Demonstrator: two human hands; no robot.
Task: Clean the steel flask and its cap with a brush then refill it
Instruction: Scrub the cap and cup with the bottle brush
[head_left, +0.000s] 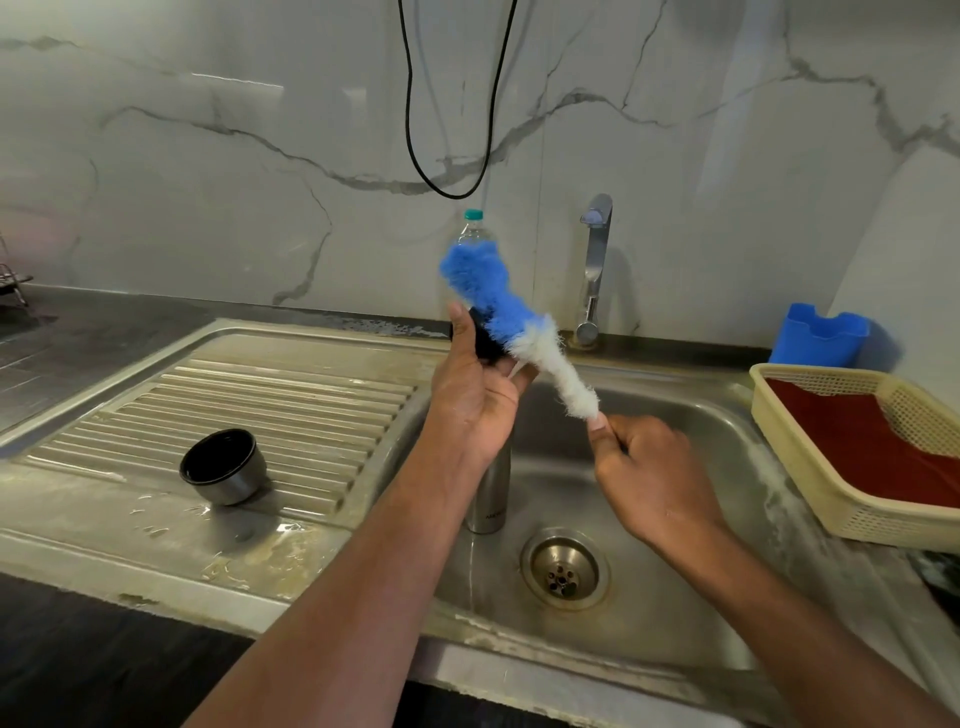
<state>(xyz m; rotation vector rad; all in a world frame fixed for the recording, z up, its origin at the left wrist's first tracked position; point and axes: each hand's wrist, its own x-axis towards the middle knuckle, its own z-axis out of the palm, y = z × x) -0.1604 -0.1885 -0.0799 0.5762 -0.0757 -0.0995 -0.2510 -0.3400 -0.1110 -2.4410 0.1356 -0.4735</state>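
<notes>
My left hand (475, 387) holds a small black cap piece (485, 338) above the sink, fingers curled round it. My right hand (644, 467) grips the handle end of a blue and white bottle brush (511, 319), whose bristles lie against the black piece. The steel flask (488, 493) stands upright in the sink basin (649, 613), partly hidden behind my left forearm. A steel cup-shaped cap (223, 466) with a black inside lies tilted on the ribbed drainboard (291, 405).
A tap (595, 270) rises behind the basin. A clear plastic bottle with a teal cap (471, 228) stands behind the brush. At the right a cream basket (852, 457) holds a red cloth, with a blue holder (818, 338) behind it. A black cable (452, 130) hangs down the wall.
</notes>
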